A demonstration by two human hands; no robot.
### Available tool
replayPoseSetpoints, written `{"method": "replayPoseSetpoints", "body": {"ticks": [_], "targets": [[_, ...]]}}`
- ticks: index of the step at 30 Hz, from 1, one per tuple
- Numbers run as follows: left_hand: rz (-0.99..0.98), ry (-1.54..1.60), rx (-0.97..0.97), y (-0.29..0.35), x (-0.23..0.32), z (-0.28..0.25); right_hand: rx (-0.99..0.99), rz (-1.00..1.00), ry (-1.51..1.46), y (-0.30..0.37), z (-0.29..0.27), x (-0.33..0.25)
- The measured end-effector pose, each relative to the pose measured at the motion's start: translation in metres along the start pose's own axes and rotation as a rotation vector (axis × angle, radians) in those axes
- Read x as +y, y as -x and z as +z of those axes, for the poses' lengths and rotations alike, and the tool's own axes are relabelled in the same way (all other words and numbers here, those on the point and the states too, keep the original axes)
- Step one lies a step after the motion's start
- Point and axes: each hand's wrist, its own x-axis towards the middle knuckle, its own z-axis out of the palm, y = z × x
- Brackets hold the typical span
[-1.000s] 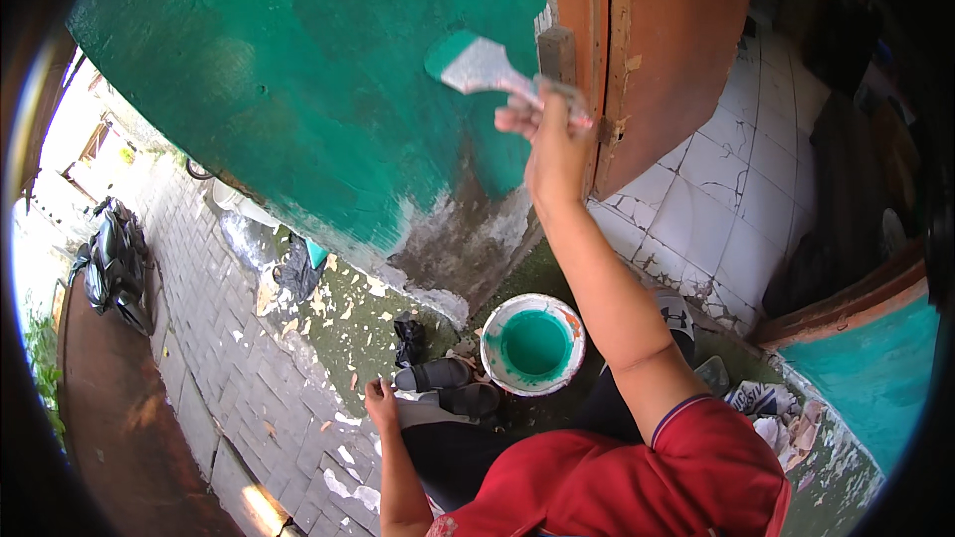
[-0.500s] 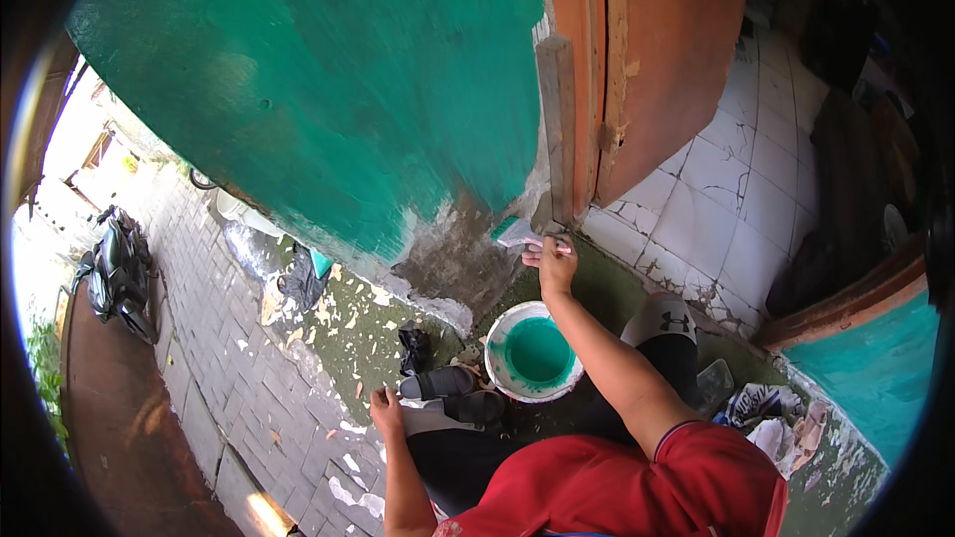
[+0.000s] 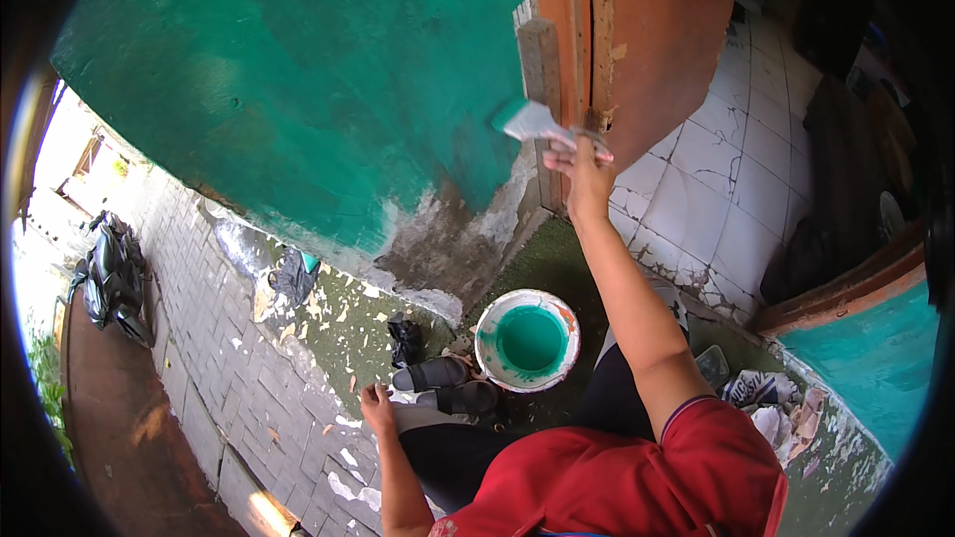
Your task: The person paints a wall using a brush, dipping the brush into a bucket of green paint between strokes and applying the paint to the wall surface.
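Observation:
My right hand (image 3: 587, 164) is closed round the handle of a wide paintbrush (image 3: 532, 122). The brush's green bristles are at the green wall (image 3: 328, 70), near its right edge, and look a little blurred. Below stands a white bucket (image 3: 484, 330) with green paint (image 3: 530, 341) inside and smears on its rim. My left hand (image 3: 376, 408) is held near my left knee, its fingers curled together with nothing visible in them. A patch of bare grey plaster (image 3: 438, 244) shows low on the wall.
A grey wooden strip (image 3: 540, 89) and an orange-brown door (image 3: 662, 40) border the wall. Dark sandals (image 3: 433, 375) and a black plastic bag (image 3: 405, 340) lie left of the bucket. Paint flakes litter the ground. Crumpled paper (image 3: 771, 408) lies at right; a motorcycle (image 3: 114, 278) stands far left.
My right hand has moved up with the paintbrush, from low beside the wall's corner to higher on the green wall. My left hand has hardly moved; the view has shifted slightly.

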Motion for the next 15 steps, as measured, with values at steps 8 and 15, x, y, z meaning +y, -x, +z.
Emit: {"method": "replayPoseSetpoints", "body": {"ticks": [8,15], "targets": [[-0.003,-0.043,0.001,0.020,0.023,-0.014,0.181,0.244,0.251,-0.007,-0.124,0.136],[0.012,-0.101,0.041,0.035,0.028,-0.036,0.136,0.331,0.376,-0.037,-0.135,0.189]]}}
